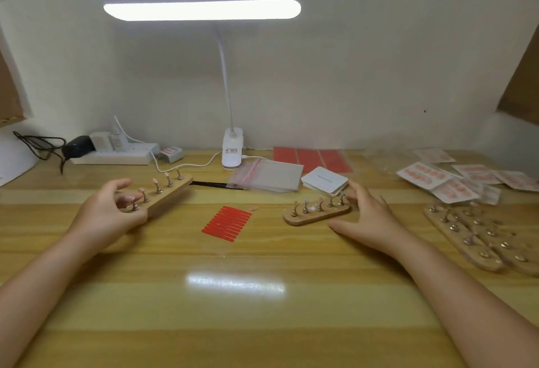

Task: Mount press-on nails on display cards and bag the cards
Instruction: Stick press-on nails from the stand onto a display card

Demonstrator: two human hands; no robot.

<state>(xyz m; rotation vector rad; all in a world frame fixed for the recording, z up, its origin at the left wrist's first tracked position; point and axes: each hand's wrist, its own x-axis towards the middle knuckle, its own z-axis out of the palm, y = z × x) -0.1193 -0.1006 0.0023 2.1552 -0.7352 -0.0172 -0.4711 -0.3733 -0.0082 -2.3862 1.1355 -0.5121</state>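
Left hand (109, 216) grips near end of wooden nail stand (159, 195), lifted at 10 o'clock, likely to bring nails within picking reach; nails sit on pegs just beyond curled fingers; right hand (369, 219) spread wide, touching second stand (318, 210) at 2 o'clock, probably steadying it; red adhesive strips (227, 223) central; blank cards (325, 184) at 1 o'clock.

Layout on the table (262, 324): adhesive strip sheet (227, 223) at centre, between the left nail stand (163, 194) and right nail stand (317, 210). Behind them, bags (267, 175) left of card stack (324, 181); lamp base (232, 149) at the wall. Far right: bagged cards (455, 178) behind spare stands (478, 236)
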